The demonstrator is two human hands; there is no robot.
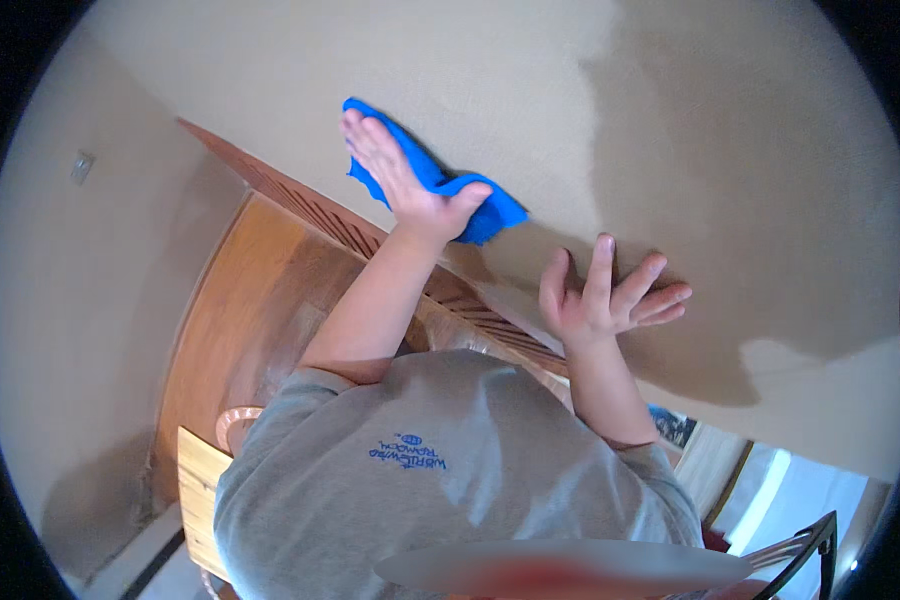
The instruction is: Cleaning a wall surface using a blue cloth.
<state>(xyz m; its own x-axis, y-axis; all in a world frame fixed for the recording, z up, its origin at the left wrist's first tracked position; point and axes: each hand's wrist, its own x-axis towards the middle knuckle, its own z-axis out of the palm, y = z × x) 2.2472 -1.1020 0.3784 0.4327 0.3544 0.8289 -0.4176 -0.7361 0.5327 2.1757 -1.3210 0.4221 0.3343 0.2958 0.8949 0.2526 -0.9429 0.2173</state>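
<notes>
A bright blue cloth point(490, 212) lies spread against the beige wall point(530, 110). My left hand point(400, 180) presses it there, palm down, fingers stretched together up the cloth and thumb out to the right. Parts of the cloth stick out past both sides of the hand. To the right, my right hand point(610, 295) holds nothing, its fingers spread toward the wall; whether the fingertips touch it, I cannot tell.
A reddish-brown slatted panel point(310, 205) runs along the wall's base, with wooden floor point(260, 270) beside it. A light wooden seat or tabletop point(200, 490) stands at lower left. A small wall plate point(82, 167) is on the left wall.
</notes>
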